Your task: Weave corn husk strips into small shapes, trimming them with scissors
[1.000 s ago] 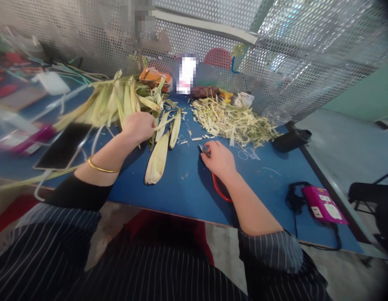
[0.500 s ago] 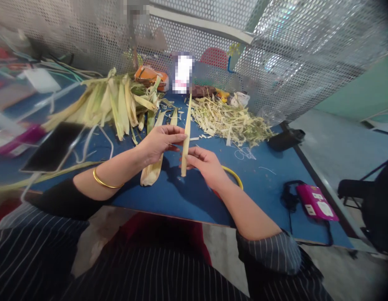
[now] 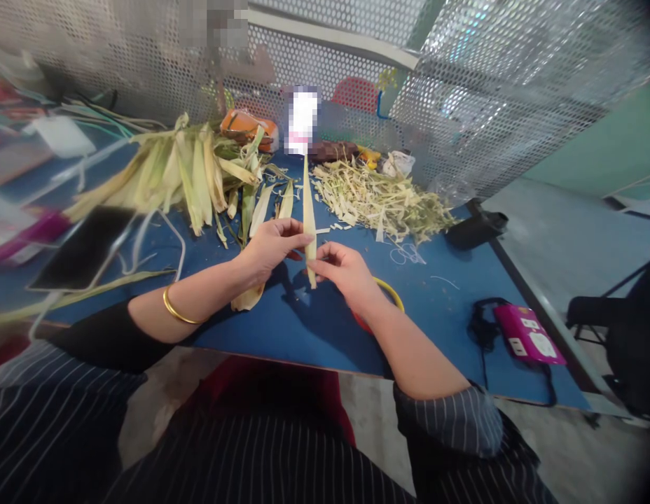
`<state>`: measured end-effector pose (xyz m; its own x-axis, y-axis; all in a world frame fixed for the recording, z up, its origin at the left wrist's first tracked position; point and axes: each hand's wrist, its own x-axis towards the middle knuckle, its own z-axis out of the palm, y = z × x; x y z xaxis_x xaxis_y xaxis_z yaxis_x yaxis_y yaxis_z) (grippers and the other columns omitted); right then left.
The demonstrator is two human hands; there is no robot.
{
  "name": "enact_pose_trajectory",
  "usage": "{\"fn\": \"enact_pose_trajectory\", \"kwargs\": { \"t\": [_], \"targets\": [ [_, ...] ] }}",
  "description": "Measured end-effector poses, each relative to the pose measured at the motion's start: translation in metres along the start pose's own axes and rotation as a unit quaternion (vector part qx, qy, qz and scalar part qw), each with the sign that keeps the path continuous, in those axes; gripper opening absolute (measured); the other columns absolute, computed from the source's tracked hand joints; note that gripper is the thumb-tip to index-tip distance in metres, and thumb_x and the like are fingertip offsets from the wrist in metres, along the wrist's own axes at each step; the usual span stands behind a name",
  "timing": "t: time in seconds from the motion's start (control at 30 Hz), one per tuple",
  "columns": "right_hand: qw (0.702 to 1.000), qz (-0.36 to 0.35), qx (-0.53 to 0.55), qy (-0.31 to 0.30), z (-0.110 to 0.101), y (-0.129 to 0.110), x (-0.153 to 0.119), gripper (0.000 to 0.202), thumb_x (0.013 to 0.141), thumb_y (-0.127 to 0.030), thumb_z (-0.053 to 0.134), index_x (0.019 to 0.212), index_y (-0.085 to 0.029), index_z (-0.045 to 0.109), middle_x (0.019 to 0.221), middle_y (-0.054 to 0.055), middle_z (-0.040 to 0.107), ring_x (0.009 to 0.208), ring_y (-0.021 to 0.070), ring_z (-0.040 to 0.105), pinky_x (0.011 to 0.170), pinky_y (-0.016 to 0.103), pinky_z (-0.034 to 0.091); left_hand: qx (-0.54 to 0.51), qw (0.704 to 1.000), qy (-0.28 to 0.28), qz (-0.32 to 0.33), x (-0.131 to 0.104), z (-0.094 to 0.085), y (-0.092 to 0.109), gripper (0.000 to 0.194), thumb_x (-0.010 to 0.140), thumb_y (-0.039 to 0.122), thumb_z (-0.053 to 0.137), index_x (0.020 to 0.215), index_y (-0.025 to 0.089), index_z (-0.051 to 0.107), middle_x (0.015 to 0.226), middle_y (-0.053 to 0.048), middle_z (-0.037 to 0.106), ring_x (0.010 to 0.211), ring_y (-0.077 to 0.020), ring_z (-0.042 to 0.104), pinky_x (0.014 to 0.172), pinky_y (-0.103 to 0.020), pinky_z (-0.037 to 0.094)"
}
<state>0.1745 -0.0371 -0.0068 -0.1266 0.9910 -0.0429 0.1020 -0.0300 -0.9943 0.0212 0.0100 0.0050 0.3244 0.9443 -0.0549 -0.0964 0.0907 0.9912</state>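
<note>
A narrow, pale yellow corn husk strip (image 3: 309, 203) stands nearly upright above the blue table, its thin tip pointing away from me. My left hand (image 3: 277, 246) pinches its left edge between thumb and fingers. Slightly lower, my right hand (image 3: 343, 273) grips the strip near its wide bottom end. Under my left hand lies another husk piece (image 3: 249, 299), partly hidden by the wrist. A yellow and red ring-shaped thing (image 3: 392, 292) shows partly behind my right forearm.
Long husks (image 3: 193, 175) are heaped at the back left, shredded husk (image 3: 382, 199) at the back right. A black phone-like slab (image 3: 83, 248) lies left. A black cylinder (image 3: 477, 231) and magenta packet (image 3: 529, 334) are near the right edge. A perforated metal screen (image 3: 351, 63) stands behind.
The husk strip has tilted from leaning right to nearly upright, its tip shifting left. My left hand has moved slightly down along it; both hands still hold it.
</note>
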Motion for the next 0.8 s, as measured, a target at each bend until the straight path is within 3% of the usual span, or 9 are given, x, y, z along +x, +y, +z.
{"fn": "enact_pose_trajectory", "kwargs": {
  "t": [0.13,0.23,0.3,0.4,0.5,0.57,0.63,0.73,0.8],
  "targets": [
    [1.000,0.016,-0.005,-0.018,0.003,0.002,0.000,0.022,0.068,-0.029,0.070,0.076,-0.019,0.052,0.066,-0.003,0.061,0.062,0.0139,0.064,0.058,0.026,0.048,-0.013,0.999,0.044,0.011,0.002,-0.001,-0.001,0.014,0.070,0.021,0.070,0.072,0.015,0.058,0.072,0.000,0.058,0.063,-0.0090,0.056,0.057,-0.023,0.048],
    [0.992,-0.043,-0.105,0.050,-0.002,0.002,0.001,0.011,0.076,-0.028,0.060,0.079,-0.020,0.054,0.066,-0.002,0.061,0.062,0.0139,0.063,0.059,0.026,0.047,0.016,0.997,0.066,0.022,0.003,-0.004,-0.002,0.017,0.073,0.028,0.069,0.074,0.016,0.057,0.071,-0.001,0.060,0.064,-0.0120,0.059,0.057,-0.026,0.048],
    [0.972,-0.084,-0.190,0.105,-0.009,0.001,0.002,0.006,0.080,-0.026,0.055,0.080,-0.020,0.055,0.067,-0.001,0.062,0.063,0.0145,0.062,0.063,0.028,0.047,0.114,0.987,0.091,0.067,0.001,-0.006,0.001,0.022,0.076,0.038,0.065,0.073,0.017,0.057,0.067,-0.003,0.061,0.063,-0.0141,0.059,0.059,-0.028,0.048],
    [0.937,-0.123,-0.298,0.136,-0.017,-0.003,0.001,0.003,0.082,-0.023,0.051,0.082,-0.022,0.054,0.069,-0.001,0.063,0.068,0.0157,0.062,0.067,0.029,0.046,0.334,0.909,0.118,0.219,-0.003,-0.009,0.010,0.026,0.079,0.044,0.061,0.072,0.019,0.063,0.075,-0.006,0.066,0.076,-0.0191,0.060,0.076,-0.035,0.046],
    [0.920,-0.148,-0.349,0.097,-0.020,-0.005,0.001,0.006,0.083,-0.020,0.050,0.084,-0.023,0.055,0.073,-0.001,0.064,0.072,0.0156,0.061,0.070,0.028,0.045,0.469,0.814,0.039,0.340,-0.004,-0.014,0.019,0.021,0.081,0.040,0.060,0.089,0.024,0.069,0.100,-0.006,0.069,0.102,-0.0240,0.056,0.097,-0.040,0.034],
    [0.915,-0.160,-0.362,0.080,-0.021,-0.006,0.002,0.008,0.084,-0.020,0.050,0.086,-0.023,0.057,0.076,-0.001,0.065,0.074,0.0153,0.062,0.071,0.027,0.044,0.518,0.781,-0.013,0.349,-0.001,-0.019,0.020,0.021,0.085,0.038,0.054,0.090,0.025,0.069,0.095,-0.005,0.070,0.097,-0.0227,0.058,0.098,-0.040,0.032],
    [0.907,-0.169,-0.377,0.084,-0.024,-0.008,0.005,0.010,0.086,-0.024,0.050,0.090,-0.023,0.058,0.082,0.000,0.067,0.078,0.0157,0.062,0.073,0.028,0.044,0.542,0.775,-0.044,0.323,0.004,-0.024,0.018,0.024,0.088,0.037,0.049,0.087,0.024,0.069,0.086,-0.005,0.070,0.086,-0.0205,0.061,0.087,-0.035,0.038],
    [0.878,-0.168,-0.431,0.124,-0.035,-0.014,0.004,0.018,0.086,-0.031,0.051,0.100,-0.022,0.059,0.098,0.005,0.067,0.085,0.0177,0.062,0.074,0.029,0.044,0.550,0.787,-0.005,0.279,0.010,-0.030,0.016,0.024,0.088,0.034,0.047,0.086,0.022,0.068,0.086,-0.005,0.070,0.079,-0.0191,0.061,0.067,-0.029,0.039],
    [0.843,-0.128,-0.505,0.131,-0.046,-0.019,-0.007,0.024,0.084,-0.030,0.053,0.105,-0.021,0.057,0.102,0.007,0.066,0.086,0.0196,0.062,0.070,0.030,0.043,0.539,0.802,0.024,0.257,0.013,-0.035,0.017,0.022,0.087,0.032,0.048,0.082,0.022,0.067,0.079,-0.003,0.069,0.072,-0.0179,0.060,0.062,-0.028,0.037]
  ]
}}
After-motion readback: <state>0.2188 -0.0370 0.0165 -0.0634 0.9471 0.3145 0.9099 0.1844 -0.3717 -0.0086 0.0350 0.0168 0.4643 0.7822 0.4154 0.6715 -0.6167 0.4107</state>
